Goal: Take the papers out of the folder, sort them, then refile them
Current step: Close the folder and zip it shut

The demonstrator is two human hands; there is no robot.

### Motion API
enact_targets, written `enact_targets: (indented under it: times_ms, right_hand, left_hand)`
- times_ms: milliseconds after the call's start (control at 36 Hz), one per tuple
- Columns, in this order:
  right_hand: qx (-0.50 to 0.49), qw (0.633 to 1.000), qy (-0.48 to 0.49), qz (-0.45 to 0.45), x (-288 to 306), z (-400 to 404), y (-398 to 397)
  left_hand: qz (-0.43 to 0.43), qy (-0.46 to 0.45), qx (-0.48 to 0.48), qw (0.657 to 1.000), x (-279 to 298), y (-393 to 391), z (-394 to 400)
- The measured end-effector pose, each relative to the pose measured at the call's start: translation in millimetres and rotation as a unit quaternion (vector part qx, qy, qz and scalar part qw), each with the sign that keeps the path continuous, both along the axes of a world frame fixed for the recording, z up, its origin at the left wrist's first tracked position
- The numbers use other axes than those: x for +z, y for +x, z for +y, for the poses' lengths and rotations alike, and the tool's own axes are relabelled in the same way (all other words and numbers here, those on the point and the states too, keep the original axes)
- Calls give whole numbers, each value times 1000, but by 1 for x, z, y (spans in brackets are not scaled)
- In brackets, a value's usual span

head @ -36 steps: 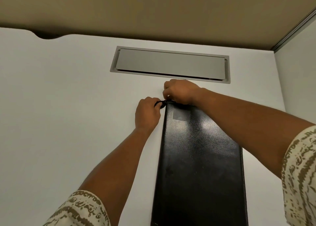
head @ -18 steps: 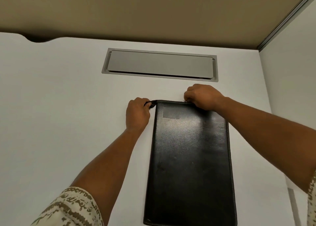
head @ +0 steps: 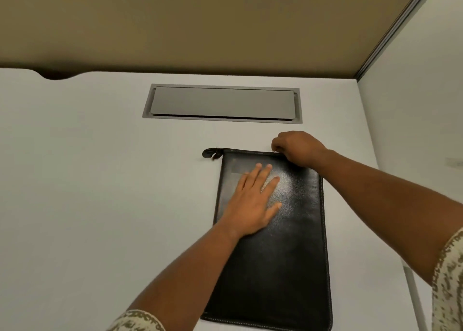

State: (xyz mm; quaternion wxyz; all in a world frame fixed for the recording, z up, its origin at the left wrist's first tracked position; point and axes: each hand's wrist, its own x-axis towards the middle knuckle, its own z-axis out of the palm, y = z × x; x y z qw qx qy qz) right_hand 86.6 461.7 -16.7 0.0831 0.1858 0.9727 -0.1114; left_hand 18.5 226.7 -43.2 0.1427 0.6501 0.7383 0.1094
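No readable writing; a faint rectangular patch sat near the top of the black zip folder (head: 283,243), which lay flat on the white desk (head: 100,205). Left hand (head: 253,200) pressed flat on the cover, fingers straight. Right hand (head: 298,148) clenched, pinching the zip at the top edge. Grey cable hatch (head: 223,103) lay beyond; tan partition (head: 200,25) behind.

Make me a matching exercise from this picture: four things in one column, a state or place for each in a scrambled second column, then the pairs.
1. left hand
2. right hand
3. black folder
4. grey hatch

A. set into the desk, lid closed
B. pinching at the folder's far edge
C. lying flat on the desk
D. fingers straight, resting on the cover

Pairs: 1-D, 2-B, 3-C, 4-A
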Motion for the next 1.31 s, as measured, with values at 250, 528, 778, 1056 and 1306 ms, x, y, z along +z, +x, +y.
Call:
enact_targets:
  times_ms: [250, 528, 778, 1056, 1306]
  right_hand:
    - [-32, 999, -20, -18, 5, 16, 29]
    - [-108, 993, -35, 17, 1, 27, 99]
    - [-206, 974, -51, 85, -14, -7, 139]
    - [-278, 950, -51, 131, -30, -59, 164]
    - [-278, 950, -24, 137, -35, -100, 185]
  left_hand:
    - [31, -67, 16, 997, -7, -1, -1]
    - [45, -67, 20, 997, -9, -1, -1]
    - [39, -67, 32, 996, -6, 4, 1]
    - [8, -89, 57, 994, -1, 9, 5]
    - [12, -119, 84, 989, 1, 14, 9]
